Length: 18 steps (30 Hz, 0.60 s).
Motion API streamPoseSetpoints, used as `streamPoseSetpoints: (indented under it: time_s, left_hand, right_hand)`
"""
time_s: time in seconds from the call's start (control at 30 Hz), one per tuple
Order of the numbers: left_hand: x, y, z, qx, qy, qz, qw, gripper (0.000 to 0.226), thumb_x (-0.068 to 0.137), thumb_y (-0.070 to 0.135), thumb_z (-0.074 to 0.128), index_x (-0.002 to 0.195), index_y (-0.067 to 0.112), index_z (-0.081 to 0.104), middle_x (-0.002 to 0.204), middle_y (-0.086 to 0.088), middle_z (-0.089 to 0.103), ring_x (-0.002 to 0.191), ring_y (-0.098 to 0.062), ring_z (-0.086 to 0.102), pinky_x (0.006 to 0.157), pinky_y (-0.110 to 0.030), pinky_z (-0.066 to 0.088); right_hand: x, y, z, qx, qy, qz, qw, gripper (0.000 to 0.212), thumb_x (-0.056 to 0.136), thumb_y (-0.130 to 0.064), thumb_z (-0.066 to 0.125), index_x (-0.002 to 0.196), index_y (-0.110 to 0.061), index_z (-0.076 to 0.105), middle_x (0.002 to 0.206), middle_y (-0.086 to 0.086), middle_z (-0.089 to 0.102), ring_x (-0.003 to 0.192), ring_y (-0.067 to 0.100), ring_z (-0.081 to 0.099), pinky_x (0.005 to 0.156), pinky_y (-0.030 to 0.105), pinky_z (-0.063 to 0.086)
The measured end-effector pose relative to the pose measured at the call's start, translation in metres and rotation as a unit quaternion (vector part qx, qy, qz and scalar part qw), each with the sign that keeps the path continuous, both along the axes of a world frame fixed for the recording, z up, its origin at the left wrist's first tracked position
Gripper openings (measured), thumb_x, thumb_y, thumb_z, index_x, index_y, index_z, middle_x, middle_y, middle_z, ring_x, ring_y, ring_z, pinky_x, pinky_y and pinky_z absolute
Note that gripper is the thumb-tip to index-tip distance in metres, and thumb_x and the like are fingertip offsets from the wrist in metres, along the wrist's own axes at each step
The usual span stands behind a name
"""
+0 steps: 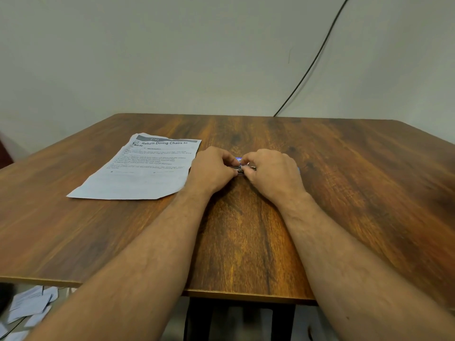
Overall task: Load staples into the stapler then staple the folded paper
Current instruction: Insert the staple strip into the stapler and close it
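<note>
Both hands meet over a small object in the middle of the wooden table. The left hand has its fingers curled and pinches the left end of the stapler, and the right hand curls its fingers on the right end of the same thing. Only a short metallic part and a bit of blue show between the fingertips, so the stapler is mostly hidden, and it is not possible to tell if it is opened or if staples are already inside. The stapler lies low, at the table surface or just above it; which one cannot be told. Both forearms stretch from the near edge of the table toward the stapler. Just to the left of the stapler, touching or almost under the left hand, the paper lies flat on the table, with a printed title about dining chairs and lines of small text. The table top is brown with dark grain lines. Behind the stapler, past the far edge of the table, stands a plain pale wall, and a black cable runs down it to the table edge. Below the near left corner of the table, some white paper sheets lie on the floor.
</note>
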<state>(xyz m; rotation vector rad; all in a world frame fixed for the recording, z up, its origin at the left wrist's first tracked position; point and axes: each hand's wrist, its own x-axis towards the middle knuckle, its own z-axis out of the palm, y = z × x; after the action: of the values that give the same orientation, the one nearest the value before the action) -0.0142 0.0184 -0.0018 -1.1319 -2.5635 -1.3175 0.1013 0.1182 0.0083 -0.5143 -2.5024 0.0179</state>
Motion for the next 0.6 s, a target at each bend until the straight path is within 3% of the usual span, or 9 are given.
streamPoseSetpoints:
  time_s: [0.27, 0.43, 0.6]
  left_hand:
    - [0.0028, -0.0011, 0.0021, 0.002, 0.010, -0.006, 1.000, 0.019, 0.079, 0.014, 0.079, 0.097, 0.022, 0.080, 0.087, 0.010, 0.066, 0.086, -0.007, 0.060, 0.080, -0.022, 0.043]
    - [0.0030, -0.0019, 0.0018, 0.012, 0.012, -0.014, 1.000, 0.020, 0.078, 0.016, 0.080, 0.097, 0.021, 0.081, 0.095, 0.003, 0.076, 0.088, -0.008, 0.063, 0.080, -0.021, 0.046]
    - [0.0025, -0.0015, 0.0023, 0.002, 0.015, -0.031, 0.999, 0.017, 0.077, 0.014, 0.079, 0.092, 0.022, 0.082, 0.082, 0.011, 0.070, 0.076, -0.002, 0.061, 0.067, -0.011, 0.041]
  right_hand:
    - [0.0042, 0.0053, 0.0009, -0.033, 0.000, -0.022, 0.999, 0.025, 0.097, -0.037, 0.058, 0.114, -0.028, 0.073, 0.101, -0.003, 0.063, 0.093, 0.019, 0.060, 0.075, 0.034, 0.043]
    - [0.0047, 0.0062, 0.0015, -0.065, -0.002, -0.020, 0.998, 0.023, 0.095, -0.037, 0.061, 0.113, -0.030, 0.074, 0.097, -0.004, 0.059, 0.090, 0.017, 0.056, 0.078, 0.036, 0.047]
    - [0.0067, 0.0066, 0.0027, -0.059, -0.011, -0.020, 0.998, 0.023, 0.094, -0.037, 0.062, 0.113, -0.032, 0.075, 0.099, -0.004, 0.059, 0.097, 0.021, 0.059, 0.080, 0.037, 0.046]
